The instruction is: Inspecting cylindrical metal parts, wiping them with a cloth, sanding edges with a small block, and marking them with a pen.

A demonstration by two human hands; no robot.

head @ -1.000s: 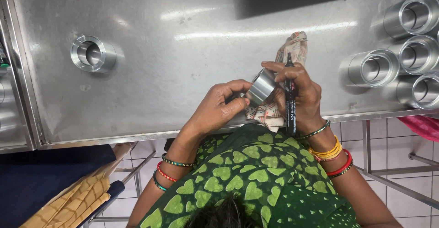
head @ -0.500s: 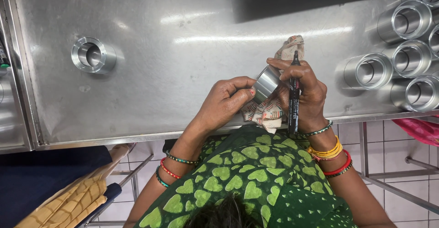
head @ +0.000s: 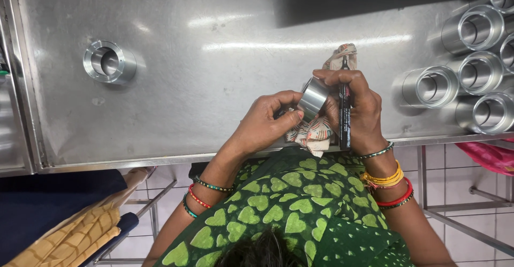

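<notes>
— Steel everywhere: a bare metal table (head: 214, 58), and a small shiny ring (head: 314, 97) held just above its near edge. Who has it?

— Both hands. The right hand (head: 358, 109) wraps the ring from the far side and also pins a black marker (head: 345, 112) upright along its palm, tip pointing away. The left hand (head: 265, 125) pinches the ring's near rim with thumb and fingertips. So both are closed on the ring, and the right is grasping the marker as well.

— Anything under it?

— A patterned cloth (head: 316, 133) is bunched beneath the hands, one end poking out on the far side past the marker.

— What differs from a second ago?

— Very little in place. The ring sat a touch lower and more face-on between the hands; now it is tilted, its side wall catching the light, and the left fingers have crept further round it. It looks as though the piece is being turned in the grip, not set down.

— And the marker?

— Same hold as before, parked rather than writing; its tip is not on the metal.

— What else is on the table?

— A cluster of larger steel cylinders (head: 428, 88) at the right, lying with open ends showing, and one lone cylinder (head: 107, 62) far off at the left. None of them has shifted on the table.
</notes>
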